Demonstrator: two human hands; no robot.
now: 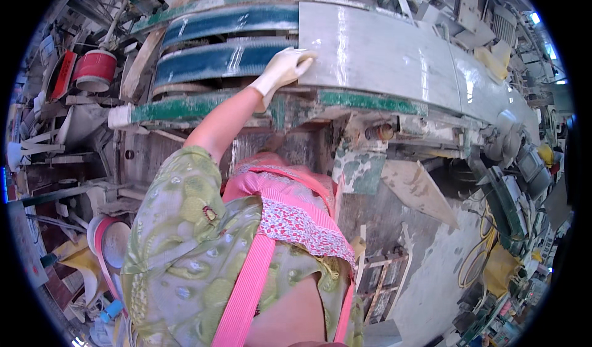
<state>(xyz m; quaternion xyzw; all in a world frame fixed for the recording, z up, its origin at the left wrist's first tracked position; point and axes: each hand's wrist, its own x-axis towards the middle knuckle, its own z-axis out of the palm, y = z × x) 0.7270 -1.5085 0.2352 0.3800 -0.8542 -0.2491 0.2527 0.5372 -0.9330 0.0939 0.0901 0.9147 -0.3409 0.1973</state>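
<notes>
My left hand (285, 70), in a pale glove, is at the near left corner of a glossy pale grey slab (370, 48). Its fingers are curled over the slab's edge, with the fingertips partly hidden. The slab lies flat on a long green-framed conveyor (203, 107). To the left of the slab, two blue ribbed belts (219, 61) run bare beside each other. A second slab (487, 85) adjoins the first on its right, along a thin seam. My right hand does not show.
A red and white drum (95, 69) stands at the far left, near a wooden plank (140, 66). Below the conveyor at right, a broken flat board (419, 190) leans at a slant. A metal rack (385, 273) and a coiled yellow hose (480, 254) are on the floor side.
</notes>
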